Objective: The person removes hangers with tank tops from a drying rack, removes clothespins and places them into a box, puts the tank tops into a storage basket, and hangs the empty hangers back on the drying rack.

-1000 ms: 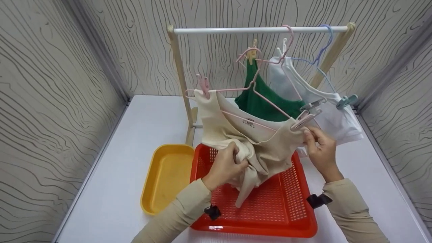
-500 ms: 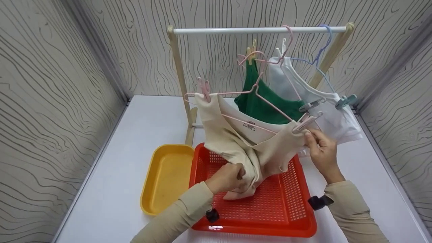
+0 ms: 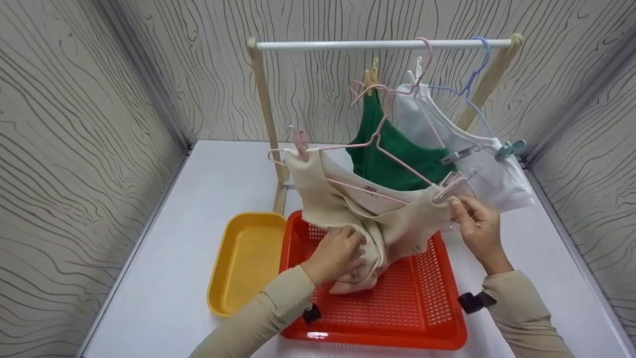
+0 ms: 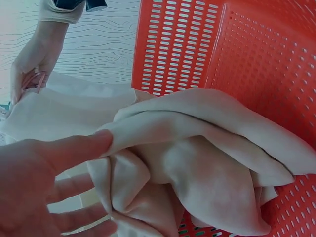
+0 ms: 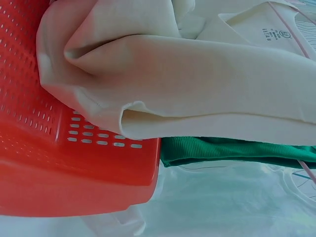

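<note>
Beige vest [image 3: 412, 219] on a pink hanger [image 3: 406, 166], one hand spread, one pinching

We see the left hand [image 3: 338, 251] at the vest's bunched lower part, its fingers parted and loosely bent, its thumb touching a fold. The right hand [image 3: 478, 223] pinches the vest's edge between thumb and fingers, just below a pink clip [image 3: 447, 188]. The vest hangs slanting from the hanger, over the red basket [image 3: 387, 336], clipped at both shoulders.

The vest's cloth looks smooth and soft, gathered into thick rolls below, with dark print inside the neck. The basket is shiny plastic, its walls pierced with small slots; beside it on the white worktop [image 3: 164, 248] sits a shallow yellow tray [image 3: 243, 268] with rounded corners. Behind, we find a green top [image 3: 382, 159] with a ribbed edge and a thin white top [image 3: 422, 117] under a rail [image 3: 338, 45].

The vest covers part of both tops. We cannot tell what the hanger's hook bears on. The right wrist view leaves its own hand out, and both sleeves are cut off by the head view's lower edge.
</note>
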The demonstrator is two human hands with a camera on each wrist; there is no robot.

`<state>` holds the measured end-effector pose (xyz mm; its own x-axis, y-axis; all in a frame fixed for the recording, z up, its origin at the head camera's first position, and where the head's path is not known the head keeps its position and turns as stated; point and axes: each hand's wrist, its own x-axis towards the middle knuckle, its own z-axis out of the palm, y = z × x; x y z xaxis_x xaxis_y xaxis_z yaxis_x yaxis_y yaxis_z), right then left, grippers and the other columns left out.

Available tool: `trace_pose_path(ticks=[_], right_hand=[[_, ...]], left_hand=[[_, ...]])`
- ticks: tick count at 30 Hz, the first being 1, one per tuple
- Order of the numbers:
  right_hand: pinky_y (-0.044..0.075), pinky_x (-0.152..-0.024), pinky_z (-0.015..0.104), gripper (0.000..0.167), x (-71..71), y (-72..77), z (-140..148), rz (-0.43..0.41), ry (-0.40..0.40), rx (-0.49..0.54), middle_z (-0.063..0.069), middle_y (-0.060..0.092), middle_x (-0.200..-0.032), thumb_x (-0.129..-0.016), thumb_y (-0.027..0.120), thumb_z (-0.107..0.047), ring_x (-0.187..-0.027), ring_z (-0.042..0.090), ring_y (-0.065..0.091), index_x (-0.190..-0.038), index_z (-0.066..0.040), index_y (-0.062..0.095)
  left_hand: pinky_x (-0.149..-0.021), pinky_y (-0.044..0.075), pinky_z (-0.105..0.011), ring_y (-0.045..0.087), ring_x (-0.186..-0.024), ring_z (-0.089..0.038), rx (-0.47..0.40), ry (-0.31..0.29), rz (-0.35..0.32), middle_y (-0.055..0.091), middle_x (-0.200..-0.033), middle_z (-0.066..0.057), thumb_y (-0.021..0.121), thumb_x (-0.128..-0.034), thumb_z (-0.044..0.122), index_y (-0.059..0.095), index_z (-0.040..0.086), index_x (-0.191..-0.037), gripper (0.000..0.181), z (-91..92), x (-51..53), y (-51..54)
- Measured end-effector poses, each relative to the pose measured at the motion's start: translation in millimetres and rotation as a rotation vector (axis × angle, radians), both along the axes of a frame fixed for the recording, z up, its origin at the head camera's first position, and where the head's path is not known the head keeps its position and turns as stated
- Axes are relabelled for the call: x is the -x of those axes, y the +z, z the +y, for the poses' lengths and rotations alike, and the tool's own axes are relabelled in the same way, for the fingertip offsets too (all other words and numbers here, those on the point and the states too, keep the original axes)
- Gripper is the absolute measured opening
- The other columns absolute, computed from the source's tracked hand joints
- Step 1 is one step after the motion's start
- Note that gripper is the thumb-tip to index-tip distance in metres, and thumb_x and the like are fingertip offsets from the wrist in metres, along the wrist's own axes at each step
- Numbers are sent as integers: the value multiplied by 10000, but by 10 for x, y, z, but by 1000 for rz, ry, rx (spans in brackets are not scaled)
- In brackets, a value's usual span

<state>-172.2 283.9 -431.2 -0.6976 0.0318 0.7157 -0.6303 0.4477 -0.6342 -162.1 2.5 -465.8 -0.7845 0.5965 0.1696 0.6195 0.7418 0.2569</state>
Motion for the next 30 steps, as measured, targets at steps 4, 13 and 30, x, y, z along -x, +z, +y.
trace_pose_path(ticks=[4,13,30], right_hand=[[488,-601,32,105,-16,-4,14,-21,43,17,-233,582,-712,-826,533,219,-609,-99,523,-883,206,621],[490,-589,33,130,-41,-55,64,-34,82,-22,-258,628,-778,-786,549,250,-606,-105,536,-858,184,635],[472,-585,24,168,-58,-96,142,-34,54,-51,-274,633,-784,-749,566,270,-609,-123,539,-859,174,649]], left_hand=[[-897,562,-259,659,-936,-127,76,-19,-135,710,-1051,-2,665,-901,324,647,152,-1142,297,5,-7,-13],[-985,540,-309,629,-893,-144,150,-12,-590,727,-1076,5,610,-936,243,678,194,-1170,249,-14,-17,-3],[-857,591,-259,695,-907,-155,-75,-30,-503,718,-1128,-52,629,-927,269,647,145,-1196,297,-266,88,58]])
